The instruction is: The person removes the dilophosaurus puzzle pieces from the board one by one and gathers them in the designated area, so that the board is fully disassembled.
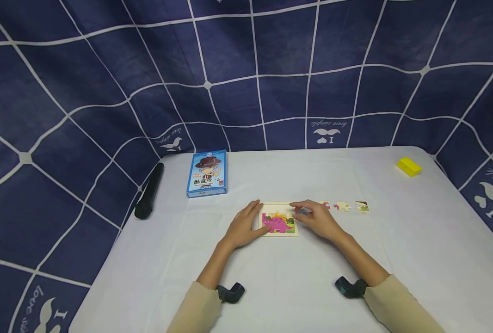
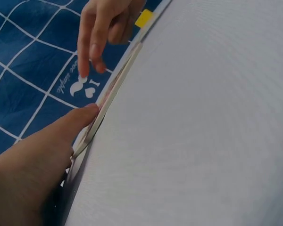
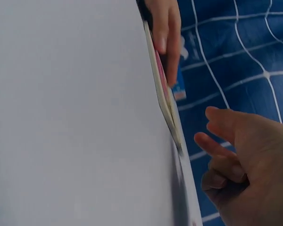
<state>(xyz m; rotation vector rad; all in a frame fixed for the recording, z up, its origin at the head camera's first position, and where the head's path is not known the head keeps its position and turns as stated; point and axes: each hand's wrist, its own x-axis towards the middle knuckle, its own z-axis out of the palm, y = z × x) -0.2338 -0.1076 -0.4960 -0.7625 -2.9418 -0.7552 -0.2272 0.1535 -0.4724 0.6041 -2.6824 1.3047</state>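
Observation:
A small jigsaw puzzle [image 1: 279, 225] in a pale wooden frame lies on the table, its lower part filled with pink dinosaur pieces and its upper strip bare. My left hand [image 1: 243, 226] rests along its left side, thumb on the lower left and straight fingers by the top left corner. Over the upper right corner hovers my right hand [image 1: 318, 219], index finger reaching left, thumb apart from it and the other fingers bent. Nothing shows between the fingertips of the right hand [image 3: 250, 160] in its wrist view.
Loose puzzle pieces [image 1: 342, 206] lie in a row right of the frame. Behind on the left is a blue game box [image 1: 207, 174]; a black cylindrical object [image 1: 150, 191] lies at the left edge. A yellow block [image 1: 409, 167] sits at the back right, before a navy grid curtain [image 1: 238, 106].

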